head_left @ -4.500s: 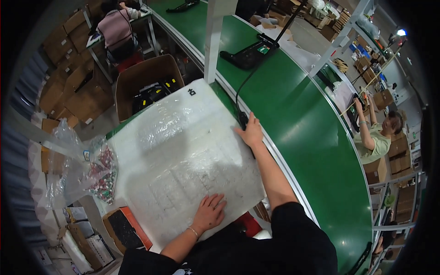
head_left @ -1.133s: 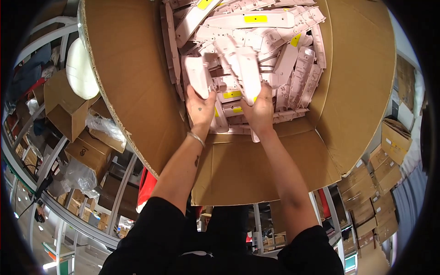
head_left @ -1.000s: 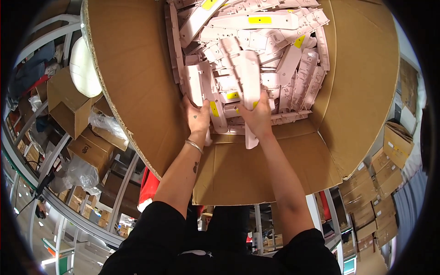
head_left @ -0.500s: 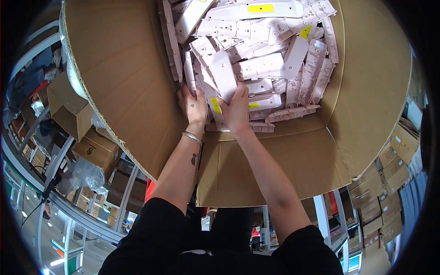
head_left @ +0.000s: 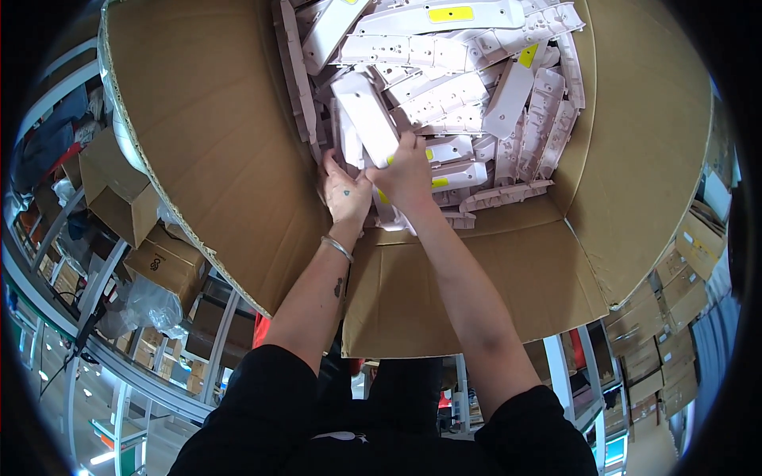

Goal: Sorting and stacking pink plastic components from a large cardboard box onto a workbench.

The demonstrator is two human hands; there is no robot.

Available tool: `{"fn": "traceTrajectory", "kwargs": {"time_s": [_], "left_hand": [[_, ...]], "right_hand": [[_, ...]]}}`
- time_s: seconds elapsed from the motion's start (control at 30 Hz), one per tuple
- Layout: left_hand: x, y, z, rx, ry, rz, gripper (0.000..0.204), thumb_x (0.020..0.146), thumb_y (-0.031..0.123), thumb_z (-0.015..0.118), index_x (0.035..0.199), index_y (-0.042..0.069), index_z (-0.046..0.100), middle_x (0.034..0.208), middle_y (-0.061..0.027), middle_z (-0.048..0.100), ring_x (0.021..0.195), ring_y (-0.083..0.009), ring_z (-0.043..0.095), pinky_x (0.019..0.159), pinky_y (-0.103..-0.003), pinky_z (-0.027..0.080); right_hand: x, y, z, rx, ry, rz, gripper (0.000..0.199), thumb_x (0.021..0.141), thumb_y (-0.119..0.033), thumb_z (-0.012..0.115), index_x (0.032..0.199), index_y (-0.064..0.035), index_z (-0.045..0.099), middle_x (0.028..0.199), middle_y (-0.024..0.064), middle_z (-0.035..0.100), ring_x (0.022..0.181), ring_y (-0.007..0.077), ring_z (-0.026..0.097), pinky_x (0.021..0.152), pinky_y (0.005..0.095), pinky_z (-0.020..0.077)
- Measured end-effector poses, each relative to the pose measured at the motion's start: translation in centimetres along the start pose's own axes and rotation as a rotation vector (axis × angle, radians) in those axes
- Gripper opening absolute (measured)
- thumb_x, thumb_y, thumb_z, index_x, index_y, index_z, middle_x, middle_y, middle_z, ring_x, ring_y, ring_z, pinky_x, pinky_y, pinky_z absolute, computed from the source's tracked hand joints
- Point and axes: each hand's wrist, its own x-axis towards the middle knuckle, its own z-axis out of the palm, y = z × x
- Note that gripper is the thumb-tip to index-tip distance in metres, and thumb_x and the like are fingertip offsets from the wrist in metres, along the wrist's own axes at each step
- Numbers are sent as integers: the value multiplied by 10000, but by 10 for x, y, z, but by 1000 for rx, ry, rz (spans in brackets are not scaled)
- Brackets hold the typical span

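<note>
Both my hands reach into a big cardboard box (head_left: 476,293) full of long pale plastic parts. My right hand (head_left: 409,176) is closed around the near end of a slightly curved white plastic part (head_left: 367,113), whose smooth face is up and whose far end points away to the left. Beside it, my left hand (head_left: 348,196) is closed on the near end of a second, narrower white plastic part (head_left: 350,143), close to the box's left wall. The fingertips of the left hand are partly hidden. Yellow labels show on some parts near the right hand.
More ribbed pale parts (head_left: 548,111) lie jumbled across the box. Its left flap (head_left: 214,143) and right flap (head_left: 643,151) stand folded outward. Metal racking with an open carton (head_left: 119,182) is at left; stacked cartons (head_left: 667,333) stand at right.
The right hand's part has turned, its far end swinging left. My left hand has moved slightly right and nearer, closer to the right hand. A ribbed part beside them has shifted.
</note>
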Motion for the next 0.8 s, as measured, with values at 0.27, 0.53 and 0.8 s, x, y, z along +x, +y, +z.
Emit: {"fn": "traceTrajectory", "kwargs": {"time_s": [0.27, 0.53, 0.8], "left_hand": [[15, -38, 18, -547, -258, -304, 707, 735, 260, 639, 1292, -16, 302, 1198, -175, 507, 1080, -272, 501, 929, -330, 373], [0, -33, 14, -782, -520, -250, 506, 696, 221, 725, 1104, 70, 466, 990, -62, 610, 957, -154, 552, 872, -337, 403], [-9, 21, -1, -701, -386, 152, 517, 614, 80, 737, 1066, -14, 503, 970, -81, 607, 864, -162, 590, 768, -282, 471]], "right_hand": [[-5, 49, 35, 276, -147, 119, 637, 588, -174, 746, 1080, 35, 400, 984, 226, 569, 932, 296, 582, 813, 349, 461], [-25, 86, 23, 874, -327, 150, 672, 593, -94, 723, 1159, 24, 380, 1055, 147, 553, 983, 227, 552, 841, 330, 448], [-42, 54, -20, 1149, -285, 177, 561, 677, -19, 717, 1150, -31, 414, 1039, 57, 558, 940, 140, 550, 819, 285, 465]]}}
